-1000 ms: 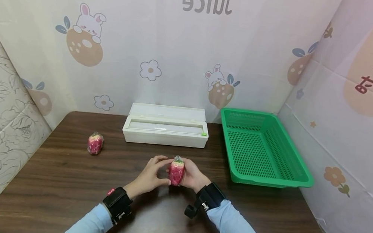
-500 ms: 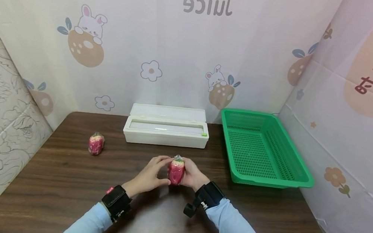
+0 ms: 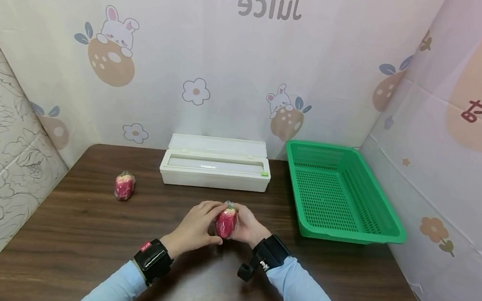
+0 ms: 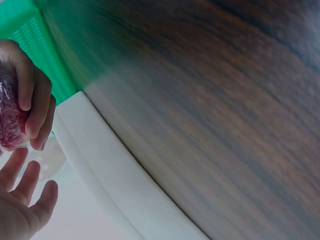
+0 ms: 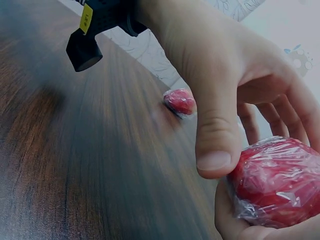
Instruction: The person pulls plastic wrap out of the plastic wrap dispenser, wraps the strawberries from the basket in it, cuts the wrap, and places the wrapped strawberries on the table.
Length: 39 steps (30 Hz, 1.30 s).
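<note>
A red strawberry (image 3: 226,222) with a pale shoulder and green top, wrapped in clear cling film, is held upright between both hands over the table. The right hand (image 3: 248,226) grips it from the right, its fingers wrapped around the far side in the left wrist view. On its other side, the left hand (image 3: 194,228) has its index fingertip near the top and its thumb at the lower edge. In the right wrist view the left thumb (image 5: 216,135) meets the film; the other left fingers are spread behind. A second wrapped strawberry (image 3: 124,186) lies at the table's left.
A white cling film dispenser box (image 3: 214,180) with its lid raised stands at the back of the dark wooden table (image 3: 83,251). Right of it sits a green perforated basket (image 3: 352,236). Printed curtains border the back and sides.
The left hand has moved slightly right and closer around the strawberry, which has shifted and turned a little to the left. The right hand stays nearly still.
</note>
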Motion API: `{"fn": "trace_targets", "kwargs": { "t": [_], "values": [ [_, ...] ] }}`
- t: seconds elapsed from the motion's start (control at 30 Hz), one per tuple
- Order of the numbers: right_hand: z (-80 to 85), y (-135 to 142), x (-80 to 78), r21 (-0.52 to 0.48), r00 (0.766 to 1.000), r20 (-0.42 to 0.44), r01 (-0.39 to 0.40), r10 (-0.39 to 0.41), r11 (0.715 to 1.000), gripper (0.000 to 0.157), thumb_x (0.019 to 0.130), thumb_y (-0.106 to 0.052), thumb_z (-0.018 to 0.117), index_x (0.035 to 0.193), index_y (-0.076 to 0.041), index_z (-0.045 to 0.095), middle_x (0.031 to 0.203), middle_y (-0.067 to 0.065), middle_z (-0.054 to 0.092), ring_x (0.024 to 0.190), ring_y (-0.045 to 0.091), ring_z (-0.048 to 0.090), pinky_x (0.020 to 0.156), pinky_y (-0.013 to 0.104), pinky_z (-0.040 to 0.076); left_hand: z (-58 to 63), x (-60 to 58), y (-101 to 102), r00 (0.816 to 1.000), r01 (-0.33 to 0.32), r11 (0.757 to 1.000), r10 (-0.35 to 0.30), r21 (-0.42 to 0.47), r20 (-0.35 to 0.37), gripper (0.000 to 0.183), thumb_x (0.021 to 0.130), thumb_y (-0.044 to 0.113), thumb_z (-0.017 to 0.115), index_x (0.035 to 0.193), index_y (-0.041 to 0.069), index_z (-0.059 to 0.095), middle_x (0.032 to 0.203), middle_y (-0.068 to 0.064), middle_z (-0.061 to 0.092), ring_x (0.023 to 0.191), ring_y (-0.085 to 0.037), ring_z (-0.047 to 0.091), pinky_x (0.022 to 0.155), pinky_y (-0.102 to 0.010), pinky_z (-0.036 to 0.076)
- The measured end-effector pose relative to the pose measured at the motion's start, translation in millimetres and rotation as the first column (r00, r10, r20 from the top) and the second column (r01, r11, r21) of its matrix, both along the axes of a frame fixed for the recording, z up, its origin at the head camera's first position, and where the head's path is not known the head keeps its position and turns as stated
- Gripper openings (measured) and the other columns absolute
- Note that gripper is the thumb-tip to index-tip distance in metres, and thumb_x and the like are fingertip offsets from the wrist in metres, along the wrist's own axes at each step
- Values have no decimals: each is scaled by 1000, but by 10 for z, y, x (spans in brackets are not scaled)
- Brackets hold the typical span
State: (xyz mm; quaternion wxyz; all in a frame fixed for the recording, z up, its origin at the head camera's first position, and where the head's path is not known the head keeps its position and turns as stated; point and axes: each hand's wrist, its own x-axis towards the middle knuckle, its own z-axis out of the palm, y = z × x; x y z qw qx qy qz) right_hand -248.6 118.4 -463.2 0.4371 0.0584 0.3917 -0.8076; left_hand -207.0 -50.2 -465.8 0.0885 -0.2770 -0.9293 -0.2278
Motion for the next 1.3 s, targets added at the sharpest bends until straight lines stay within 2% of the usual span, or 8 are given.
{"fn": "trace_targets", "kwargs": {
  "t": [0.3, 0.6, 0.73, 0.87, 0.97, 1.1, 1.2, 1.3],
  "values": [
    [-37, -41, 11, 7, 1000, -1, -13, 13, 1000, 41, 99, -38, 16, 120, -12, 40, 106, 1, 54, 95, 13, 53, 83, 34, 41, -20, -9, -40, 999, -31, 999, 31, -20, -19, 81, 60, 35, 84, 128, 10, 48, 123, -6, 52, 116, -22, 46, 96, -45, 39],
    [-73, -104, 39, -9, 999, -36, -27, 27, 1000, 56, 99, -43, 14, 143, -10, 20, 129, 7, 41, 115, 17, 44, 99, 40, 34, -37, -1, -119, 998, -49, 999, 48, -20, -47, 77, 59, 35, 84, 124, 11, 51, 120, -6, 54, 112, -22, 49, 94, -44, 40],
    [-87, -134, 46, -6, 998, -47, -30, 29, 1000, 58, 99, -45, 14, 144, -10, 19, 136, 8, 37, 119, 19, 40, 105, 44, 28, -26, 13, -151, 998, -46, 999, 45, -19, -49, 77, 59, 35, 84, 123, 10, 52, 120, -6, 54, 112, -23, 50, 94, -44, 41],
    [-114, -145, 52, -12, 993, -84, -79, 78, 997, 61, 98, -48, 13, 144, -7, 18, 139, 10, 35, 124, 21, 38, 108, 49, 24, -27, 37, -187, 998, -52, 998, 51, -37, -37, 77, 59, 37, 84, 123, 10, 52, 119, -5, 55, 111, -22, 50, 95, -43, 40],
    [-124, -153, 56, -29, 986, -121, -115, 111, 993, 63, 98, -49, 12, 144, -7, 17, 138, 8, 37, 127, 21, 36, 109, 50, 22, -17, 45, -216, 998, -61, 998, 60, -34, -34, 77, 57, 37, 85, 122, 10, 53, 119, -4, 56, 111, -21, 50, 96, -43, 39],
    [-129, -164, 52, -33, 985, -138, -110, 105, 993, 63, 98, -49, 13, 143, -6, 19, 132, 7, 42, 127, 22, 36, 109, 49, 23, 14, 33, -243, 998, -56, 998, 55, -25, -25, 77, 57, 37, 85, 123, 11, 53, 119, -4, 56, 112, -21, 49, 97, -44, 39],
    [-143, -182, 58, -8, 983, -152, -105, 102, 994, 63, 98, -49, 13, 144, -6, 17, 139, 13, 39, 129, 25, 36, 108, 48, 25, 40, 42, -320, 998, -62, 998, 62, -25, 1, 78, 58, 38, 83, 124, 11, 52, 119, -3, 56, 112, -21, 49, 96, -44, 39],
    [-156, -182, 76, 18, 987, -142, -77, 79, 997, 63, 99, -47, 17, 145, -5, 14, 146, 22, 28, 132, 32, 32, 109, 48, 24, 69, 44, -502, 996, -90, 995, 90, -31, 8, 79, 58, 39, 83, 125, 11, 52, 119, -4, 57, 110, -22, 51, 95, -45, 40]
  ]
}}
